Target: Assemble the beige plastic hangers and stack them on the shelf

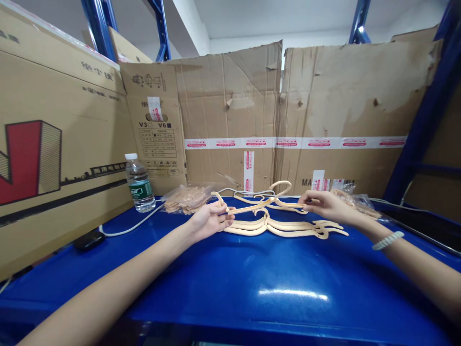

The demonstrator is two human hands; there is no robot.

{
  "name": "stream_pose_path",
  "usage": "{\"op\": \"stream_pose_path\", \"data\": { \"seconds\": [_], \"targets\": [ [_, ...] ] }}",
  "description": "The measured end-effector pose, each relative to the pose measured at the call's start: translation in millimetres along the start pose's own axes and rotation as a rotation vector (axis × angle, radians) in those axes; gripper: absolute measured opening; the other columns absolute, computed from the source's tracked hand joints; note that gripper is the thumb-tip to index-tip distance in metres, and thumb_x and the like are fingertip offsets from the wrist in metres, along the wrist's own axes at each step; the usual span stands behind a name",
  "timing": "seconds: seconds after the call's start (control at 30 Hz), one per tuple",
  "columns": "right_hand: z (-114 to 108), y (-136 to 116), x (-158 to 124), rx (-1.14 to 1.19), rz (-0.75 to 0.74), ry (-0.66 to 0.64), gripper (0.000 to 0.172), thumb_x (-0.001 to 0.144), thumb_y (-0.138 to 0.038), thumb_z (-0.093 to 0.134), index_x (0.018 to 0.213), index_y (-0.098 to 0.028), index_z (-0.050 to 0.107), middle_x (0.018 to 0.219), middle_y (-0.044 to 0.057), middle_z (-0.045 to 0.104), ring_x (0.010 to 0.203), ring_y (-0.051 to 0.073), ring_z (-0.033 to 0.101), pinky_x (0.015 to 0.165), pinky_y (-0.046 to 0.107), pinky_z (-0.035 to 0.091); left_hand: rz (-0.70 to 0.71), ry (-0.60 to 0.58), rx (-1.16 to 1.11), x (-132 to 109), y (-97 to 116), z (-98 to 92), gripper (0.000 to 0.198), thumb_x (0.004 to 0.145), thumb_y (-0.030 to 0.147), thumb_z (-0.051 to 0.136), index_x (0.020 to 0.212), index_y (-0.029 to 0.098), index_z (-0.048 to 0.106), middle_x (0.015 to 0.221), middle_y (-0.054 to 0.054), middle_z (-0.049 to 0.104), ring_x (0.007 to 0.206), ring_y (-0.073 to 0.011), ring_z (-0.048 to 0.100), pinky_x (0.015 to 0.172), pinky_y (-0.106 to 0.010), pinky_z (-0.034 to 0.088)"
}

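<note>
A light tan plastic clothes hanger is held up over the table between my two hands, its hook toward the back. My left hand pinches its left end, thumb on top. At the other end, the fingers of my right hand close on the tip of the right arm. Below and slightly nearer me, several matching hangers lie side by side on the blue table. Behind the held one, another hanger lies partly hidden.
Clear bags of tan parts lie at the left and right. A water bottle stands by the left carton, near a black object and white cable. Cardboard walls the back; blue posts frame it.
</note>
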State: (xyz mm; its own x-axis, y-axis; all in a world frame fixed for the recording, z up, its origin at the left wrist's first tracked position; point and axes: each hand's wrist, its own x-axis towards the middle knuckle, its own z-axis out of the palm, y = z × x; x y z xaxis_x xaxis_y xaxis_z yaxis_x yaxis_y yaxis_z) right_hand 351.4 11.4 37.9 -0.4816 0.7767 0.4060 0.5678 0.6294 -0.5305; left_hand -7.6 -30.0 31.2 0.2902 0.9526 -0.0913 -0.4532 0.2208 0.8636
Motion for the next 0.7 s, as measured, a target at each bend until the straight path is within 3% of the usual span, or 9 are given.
{"op": "stream_pose_path", "data": {
  "seconds": [0.13,0.33,0.7],
  "targets": [
    [0.1,-2.6,-0.4,0.01,0.009,0.006,0.037,0.08,-0.055,0.059,0.084,-0.018,0.06,0.087,0.007,0.066,0.087,0.023,0.062,0.08,0.035,0.051,0.003,0.011,0.006,-0.6,-0.4,1.3,0.016,0.078,0.002,0.052,0.072,0.016,0.049,0.087,-0.007,0.063,0.069,-0.0155,0.063,0.075,-0.031,0.049],
    [0.5,-3.2,-0.5,-0.004,0.005,0.018,0.037,0.079,-0.055,0.059,0.083,-0.018,0.061,0.087,0.008,0.066,0.087,0.024,0.062,0.079,0.036,0.05,0.022,0.022,0.018,-0.1,-1.1,3.2,0.019,0.076,0.0,0.052,0.069,0.016,0.049,0.068,-0.002,0.056,0.066,-0.0151,0.061,0.074,-0.03,0.048],
    [-0.3,-3.8,-0.5,-0.002,-0.034,-0.062,0.034,0.08,-0.051,0.059,0.084,-0.018,0.06,0.087,0.008,0.066,0.085,0.022,0.061,0.079,0.035,0.049,0.032,0.04,0.07,4.1,-3.3,-1.7,0.021,0.075,0.0,0.056,0.069,0.017,0.045,0.069,-0.002,0.055,0.062,-0.0144,0.059,0.07,-0.031,0.049]
  ]
}}
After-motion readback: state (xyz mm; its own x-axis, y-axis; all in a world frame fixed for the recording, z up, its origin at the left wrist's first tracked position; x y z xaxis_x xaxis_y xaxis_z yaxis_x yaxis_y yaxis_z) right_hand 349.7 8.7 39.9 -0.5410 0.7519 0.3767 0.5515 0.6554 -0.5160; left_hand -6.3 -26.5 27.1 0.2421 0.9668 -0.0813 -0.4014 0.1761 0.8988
